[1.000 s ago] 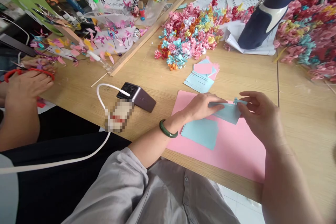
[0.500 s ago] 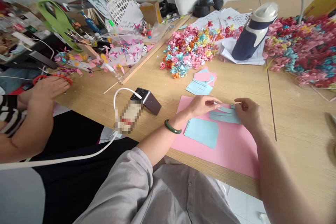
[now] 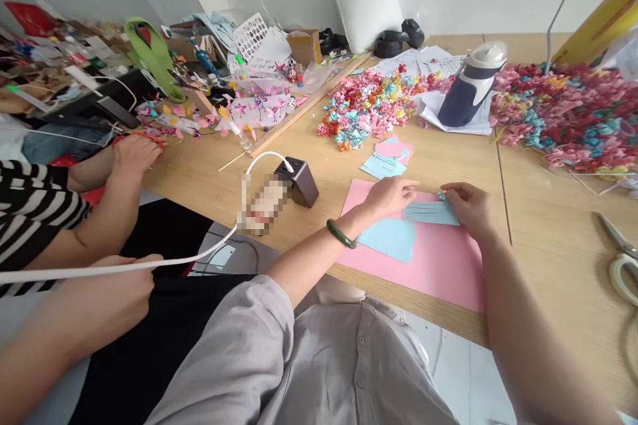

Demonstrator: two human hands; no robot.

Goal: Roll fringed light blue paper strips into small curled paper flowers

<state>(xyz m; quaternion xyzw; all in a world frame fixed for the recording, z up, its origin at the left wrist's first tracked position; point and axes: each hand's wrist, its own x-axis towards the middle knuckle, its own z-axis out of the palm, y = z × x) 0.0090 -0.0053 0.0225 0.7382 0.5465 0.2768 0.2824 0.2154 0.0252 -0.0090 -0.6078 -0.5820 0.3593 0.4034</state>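
Observation:
Both my hands work a light blue paper piece point(image 3: 431, 213) cut into strips, which rests on a large pink sheet point(image 3: 433, 265) near the table's front edge. My left hand point(image 3: 391, 196), with a green bangle on the wrist, pinches the piece's left end. My right hand point(image 3: 468, 207) grips its right end, where the paper is curled. A second blue paper piece point(image 3: 389, 239) lies flat on the pink sheet just below my left hand.
A stack of small blue and pink papers point(image 3: 387, 158) lies behind the sheet, then a heap of curled paper flowers point(image 3: 371, 103), an iron point(image 3: 471, 83) and another flower heap point(image 3: 568, 113). Scissors point(image 3: 621, 255) lie right. A charger point(image 3: 302, 180) with white cable sits left. Another person's hand point(image 3: 132, 153) rests at the cluttered left.
The camera has tilted up, so the wall and more of the table show. My hands have lowered the blue strip piece flatter onto the pink sheet. Scissors have come into view.

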